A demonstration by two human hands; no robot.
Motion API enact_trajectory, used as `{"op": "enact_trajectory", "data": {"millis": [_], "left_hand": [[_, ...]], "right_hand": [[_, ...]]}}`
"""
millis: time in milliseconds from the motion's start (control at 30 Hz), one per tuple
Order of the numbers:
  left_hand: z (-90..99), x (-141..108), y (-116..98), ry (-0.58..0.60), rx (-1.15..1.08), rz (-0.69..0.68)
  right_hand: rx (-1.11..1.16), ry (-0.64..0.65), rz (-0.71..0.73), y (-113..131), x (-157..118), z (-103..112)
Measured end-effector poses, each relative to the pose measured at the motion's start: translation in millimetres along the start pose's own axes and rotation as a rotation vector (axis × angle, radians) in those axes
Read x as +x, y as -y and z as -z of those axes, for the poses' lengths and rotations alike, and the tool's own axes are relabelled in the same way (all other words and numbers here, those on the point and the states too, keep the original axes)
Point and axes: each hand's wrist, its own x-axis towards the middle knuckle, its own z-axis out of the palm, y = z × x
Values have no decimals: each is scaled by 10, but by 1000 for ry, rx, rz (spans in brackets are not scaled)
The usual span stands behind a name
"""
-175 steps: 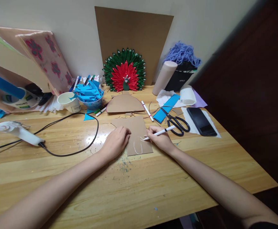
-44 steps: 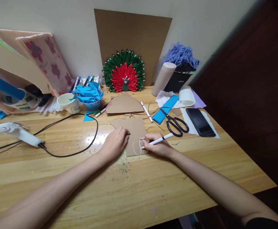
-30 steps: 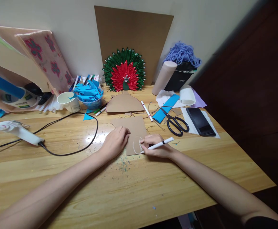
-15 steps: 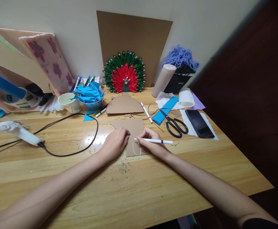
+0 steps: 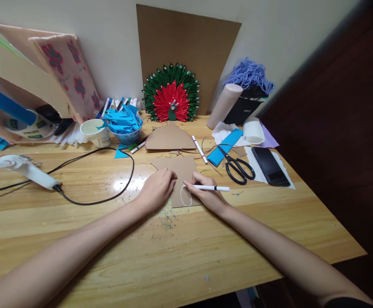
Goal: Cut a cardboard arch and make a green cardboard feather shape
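A piece of brown cardboard (image 5: 181, 164) lies flat on the wooden table between my hands. My left hand (image 5: 157, 188) rests on its left side, fingers curled together and holding it down. Pinched in my right hand (image 5: 209, 199) is a white marker pen (image 5: 210, 188) with a black band, its tip touching the cardboard. Under the tip runs a white oval outline (image 5: 182, 197), partly hidden by my right fingers. Just behind lies a half-round cardboard piece (image 5: 170, 139).
Black-handled scissors (image 5: 237, 168) and a phone (image 5: 270, 167) lie right. A glue gun (image 5: 32, 172) with a looping cord is left. A paper cup (image 5: 95, 133), a bowl of blue scraps (image 5: 127, 137) and a red-green peacock craft (image 5: 172, 96) stand at the back.
The pen tip has moved slightly up and right along the outline, and the oval now looks closed or nearly closed. My left hand stays on the cardboard. The whole view has shifted slightly.
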Motion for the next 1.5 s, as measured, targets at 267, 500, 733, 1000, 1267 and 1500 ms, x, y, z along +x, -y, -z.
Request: {"op": "enact_trajectory", "data": {"millis": [267,500,733,1000,1267,1500], "left_hand": [[-8,-13,11,-12,-5,-15],[6,-4,-3,-8,-4,-6],[8,0,-5,-5,-2,-11],[15,0,-7,-1,-2,-4],[14,0,-6,1,-4,-5],[6,8,0,2,5,-11]], "right_hand": [[28,87,-32,-1,-5,-4],[-47,-61,0,-4,28,21],[123,-110,-44,-50,66,40],[26,-58,-54,-45,94,81],[63,-40,-64,-79,108,103],[-33,-19,-48,-67,122,134]]}}
